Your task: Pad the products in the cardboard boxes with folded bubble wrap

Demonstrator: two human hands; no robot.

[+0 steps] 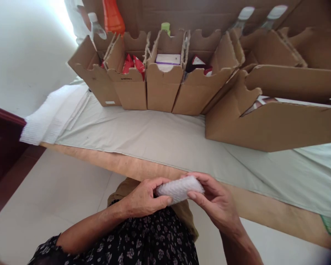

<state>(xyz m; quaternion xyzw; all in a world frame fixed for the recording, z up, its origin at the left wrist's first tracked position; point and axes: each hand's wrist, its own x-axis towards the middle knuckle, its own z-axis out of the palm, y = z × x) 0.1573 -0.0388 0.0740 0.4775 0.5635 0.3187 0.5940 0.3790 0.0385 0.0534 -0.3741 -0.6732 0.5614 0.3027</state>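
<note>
Left hand (147,198) pinches one end of a small bubble-wrapped bundle (179,189), thumb laid flat across the near face and fingers curled behind. Right hand (220,204) grips the other end, its thumb pressing the near lower corner while the fingers bend round the far side. Between them the bundle sits above the lap, just in front of the table's edge, a stubby oblong of cloudy, pimpled plastic, slightly tilted and a little blurred; what lies inside cannot be told. Under the forearms is a black garment (154,239) with pale flowers, over olive-brown cloth (123,191) at the lap

Beyond the bundle runs a bare, smooth wooden edge (121,162), then a pale grey-green cloth (165,136), softly creased. Crinkled white sheets (55,110) drape over its left end. Farther back stands a row of brown cardboard boxes (164,88), tall and open-topped, with scooped fronts and some ragged rims. One holds shiny red packets (134,66), the next a flat-topped white carton (168,59) with a purple line. At the right a longer, low-sided cardboard box (264,125) lies angled. Behind the row rise a ridged orange bottle (113,16) and clear bottles with white caps (246,13)
</note>
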